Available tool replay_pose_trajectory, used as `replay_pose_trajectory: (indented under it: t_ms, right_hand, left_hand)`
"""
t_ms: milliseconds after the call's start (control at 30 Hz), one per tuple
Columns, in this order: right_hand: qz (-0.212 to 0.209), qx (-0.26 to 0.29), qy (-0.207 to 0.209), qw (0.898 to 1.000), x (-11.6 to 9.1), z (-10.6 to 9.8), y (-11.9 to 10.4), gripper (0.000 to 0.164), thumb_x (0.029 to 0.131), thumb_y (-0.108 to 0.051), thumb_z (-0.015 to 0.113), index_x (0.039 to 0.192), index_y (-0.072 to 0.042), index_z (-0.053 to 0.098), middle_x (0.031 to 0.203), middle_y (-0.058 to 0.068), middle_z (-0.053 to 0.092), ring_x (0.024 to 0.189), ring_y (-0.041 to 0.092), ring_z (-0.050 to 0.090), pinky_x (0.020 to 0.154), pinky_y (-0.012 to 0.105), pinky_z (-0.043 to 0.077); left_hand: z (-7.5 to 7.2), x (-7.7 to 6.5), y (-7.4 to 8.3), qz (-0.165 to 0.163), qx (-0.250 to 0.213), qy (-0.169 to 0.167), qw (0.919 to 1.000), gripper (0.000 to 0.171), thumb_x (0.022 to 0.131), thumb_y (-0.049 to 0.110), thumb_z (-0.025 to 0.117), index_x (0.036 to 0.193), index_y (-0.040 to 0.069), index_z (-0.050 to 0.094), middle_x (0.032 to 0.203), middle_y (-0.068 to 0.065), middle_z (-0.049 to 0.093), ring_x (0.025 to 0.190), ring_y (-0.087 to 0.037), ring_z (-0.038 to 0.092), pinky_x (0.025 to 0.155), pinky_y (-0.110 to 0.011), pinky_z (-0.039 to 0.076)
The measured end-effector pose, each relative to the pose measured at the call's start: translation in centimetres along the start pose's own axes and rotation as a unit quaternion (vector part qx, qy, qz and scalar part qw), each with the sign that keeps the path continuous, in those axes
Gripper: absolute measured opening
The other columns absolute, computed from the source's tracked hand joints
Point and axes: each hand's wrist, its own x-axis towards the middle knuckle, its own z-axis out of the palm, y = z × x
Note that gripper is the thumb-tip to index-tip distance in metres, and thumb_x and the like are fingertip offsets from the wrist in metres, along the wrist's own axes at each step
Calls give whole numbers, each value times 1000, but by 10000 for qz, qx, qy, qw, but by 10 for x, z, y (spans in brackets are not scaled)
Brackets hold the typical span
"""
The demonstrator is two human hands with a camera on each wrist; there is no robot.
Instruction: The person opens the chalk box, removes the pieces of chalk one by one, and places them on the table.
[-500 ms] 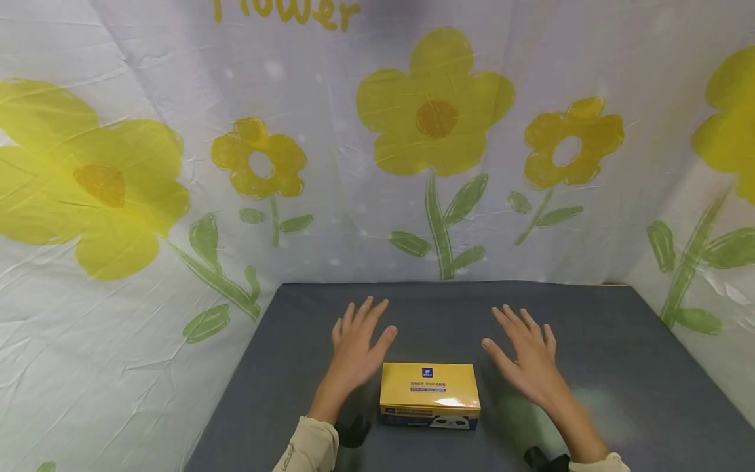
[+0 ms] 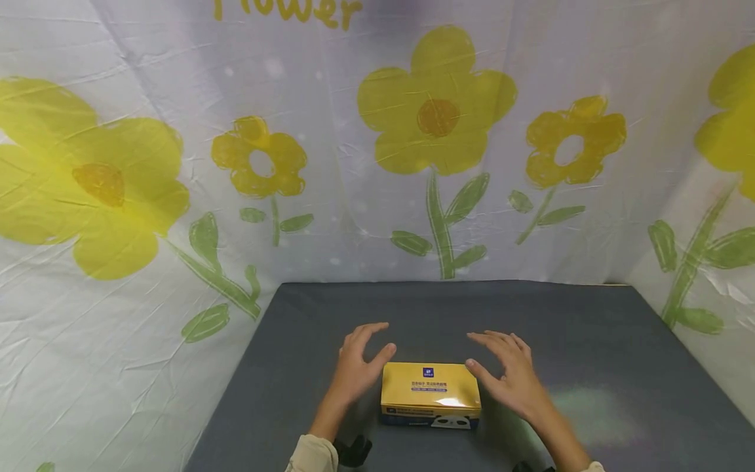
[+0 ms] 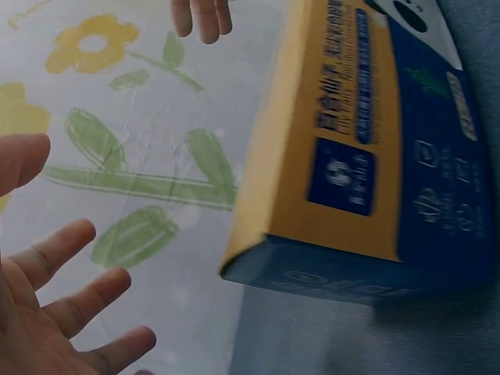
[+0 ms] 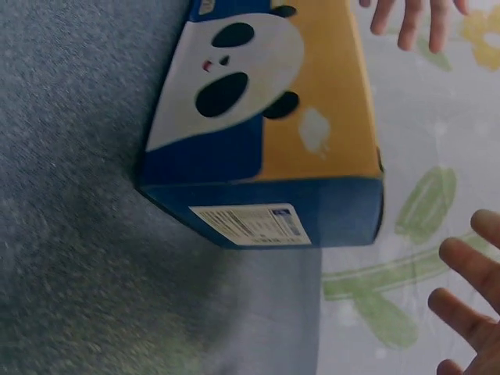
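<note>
A yellow and dark blue box [image 2: 430, 387] with a panda face on its front lies on the dark tabletop, near the front middle. My left hand [image 2: 352, 367] hovers off its left side, thumb apart from the other fingers. Over on the right, my right hand [image 2: 512, 377] is held with fingers spread and slightly bent, its thumb near the box's far right corner. Both wrist views show a gap between hand and box. A barcode label [image 4: 250, 224] is on the box's right end. Neither hand holds anything.
The dark grey tabletop [image 2: 590, 367] runs back to a pale curtain [image 2: 342, 216] printed with yellow flowers, which also hangs at both sides. Dark bands [image 2: 354, 451] sit at the wrists, by the sleeves.
Both hands have come lower and nearer the box, the right one moving left toward it. Their fingers are more bent than before. The box has stayed in place.
</note>
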Motion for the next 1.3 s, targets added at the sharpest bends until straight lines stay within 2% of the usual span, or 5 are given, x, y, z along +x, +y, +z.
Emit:
replay_pose_trajectory:
  t_ms: [200,500,767,1000,1300]
  right_hand:
    - [-338,-25,-101,9994,1,11,-1,46,86,-28,80,129,-17,69,123,7,72,111,31,63,107,62,22]
    - [-710,-437,-621,9946,4,25,-5,50,76,-39,90,120,-24,72,115,-9,72,100,9,55,97,51,29]
    - [-992,-582,-981,9885,3,29,-6,47,75,-40,90,116,-24,74,114,-12,72,99,7,51,86,42,25]
    - [-1185,-580,-1089,9853,3,33,-6,44,76,-47,88,113,-27,74,113,-15,72,99,4,50,84,39,23]
    - [-1264,-793,-1631,9753,8,30,-14,27,81,-48,84,102,-33,74,112,-14,72,98,6,50,84,39,27]
  left_hand:
    - [7,-8,-10,-99,-380,-450,9982,49,98,41,66,144,24,56,152,-9,51,145,-41,40,108,-72,33]
    - [19,-17,-27,-87,-993,-1176,9880,65,95,32,71,153,24,43,159,-12,43,148,-42,36,111,-72,29]
    - [24,-27,-44,-296,-1558,-1782,9711,87,87,31,81,158,31,30,159,-16,38,129,-27,50,102,-45,43]
    - [25,-31,-48,-705,-1827,-1911,9618,97,81,33,87,159,20,31,152,-15,42,109,-19,53,91,-29,46]
    - [28,-32,-51,-845,-1989,-1808,9595,94,79,32,89,156,14,37,145,-12,50,112,-20,56,88,-27,49]
